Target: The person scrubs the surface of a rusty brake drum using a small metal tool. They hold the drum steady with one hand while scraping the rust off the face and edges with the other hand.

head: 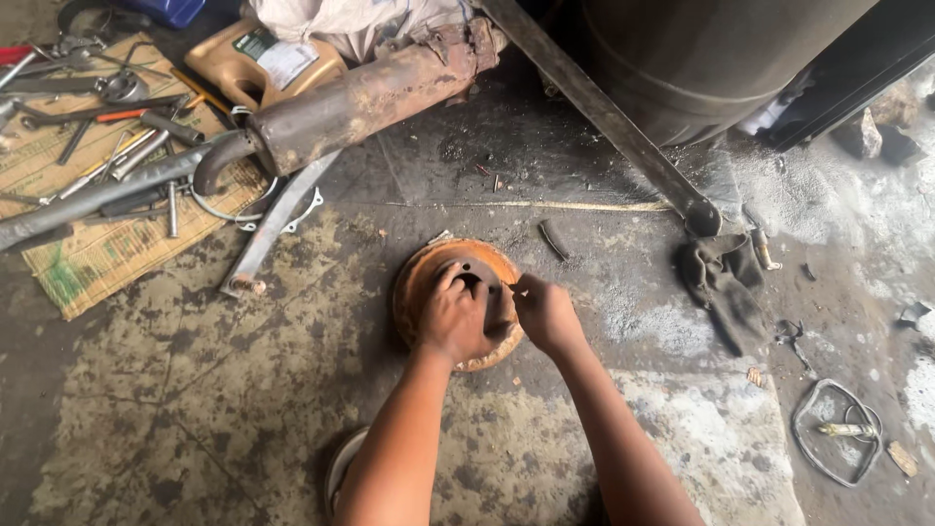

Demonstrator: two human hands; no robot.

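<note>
Left hand [456,317] grips rusty drum [419,282] at hub; right hand [545,314] pinches small part beside fingers. Best: hold drum steady, work square.

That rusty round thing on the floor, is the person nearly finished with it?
Hard to say. Done: the rusty brake drum lies flat on the concrete floor, off any vehicle, with hand tools spread on a mat. In hand: the left hand rests on its hub, while the right hand works something small at the centre hole. Left: rust covers it all.
</note>
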